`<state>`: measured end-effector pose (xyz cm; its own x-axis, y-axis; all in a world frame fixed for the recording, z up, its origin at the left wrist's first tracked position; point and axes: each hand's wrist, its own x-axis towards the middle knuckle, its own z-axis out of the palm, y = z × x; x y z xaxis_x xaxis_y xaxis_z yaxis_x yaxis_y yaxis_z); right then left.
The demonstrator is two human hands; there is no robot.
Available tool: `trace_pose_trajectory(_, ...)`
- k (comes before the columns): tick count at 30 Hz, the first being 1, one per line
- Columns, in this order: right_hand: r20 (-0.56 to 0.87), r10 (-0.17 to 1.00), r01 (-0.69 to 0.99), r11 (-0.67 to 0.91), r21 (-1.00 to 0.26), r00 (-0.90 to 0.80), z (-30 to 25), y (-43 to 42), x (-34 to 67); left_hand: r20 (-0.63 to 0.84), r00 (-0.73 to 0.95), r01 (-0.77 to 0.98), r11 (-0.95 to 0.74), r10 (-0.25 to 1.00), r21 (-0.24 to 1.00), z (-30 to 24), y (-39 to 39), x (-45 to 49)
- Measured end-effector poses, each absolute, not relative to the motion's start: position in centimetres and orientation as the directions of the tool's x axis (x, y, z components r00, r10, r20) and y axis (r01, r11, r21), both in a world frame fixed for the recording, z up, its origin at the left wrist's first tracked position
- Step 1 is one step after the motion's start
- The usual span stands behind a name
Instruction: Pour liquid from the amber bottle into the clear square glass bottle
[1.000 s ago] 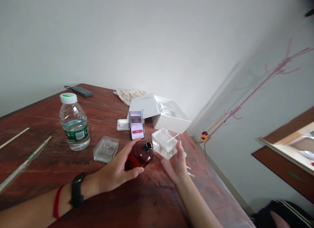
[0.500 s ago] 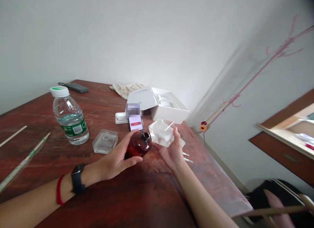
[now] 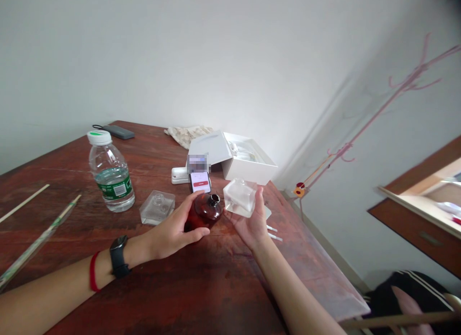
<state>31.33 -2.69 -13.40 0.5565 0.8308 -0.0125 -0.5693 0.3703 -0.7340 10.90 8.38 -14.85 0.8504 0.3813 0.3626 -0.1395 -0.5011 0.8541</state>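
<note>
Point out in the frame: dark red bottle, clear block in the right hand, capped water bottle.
Dark red bottle (image 3: 204, 213): head view, on its rounded body below the neck.
Held clear block (image 3: 239, 200): head view, on its near side.
Capped water bottle (image 3: 110, 190): head view, on its green label.

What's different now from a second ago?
The right hand has tilted its square bottle a bit; exactly which way is hard to tell. Nothing was picked up or let go: the left hand still holds the red bottle. The water bottle, phone and white box stayed put, though the camera shifted slightly.
</note>
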Motion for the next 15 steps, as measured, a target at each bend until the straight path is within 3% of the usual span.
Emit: trace_pose_trajectory(15,-0.005,0.842,-0.566,0.358,-0.742,0.539,-13.74,-2.71,31.24,0.358,0.821,-0.17,-0.409,0.444,0.897,-14.01,7.8,11.3)
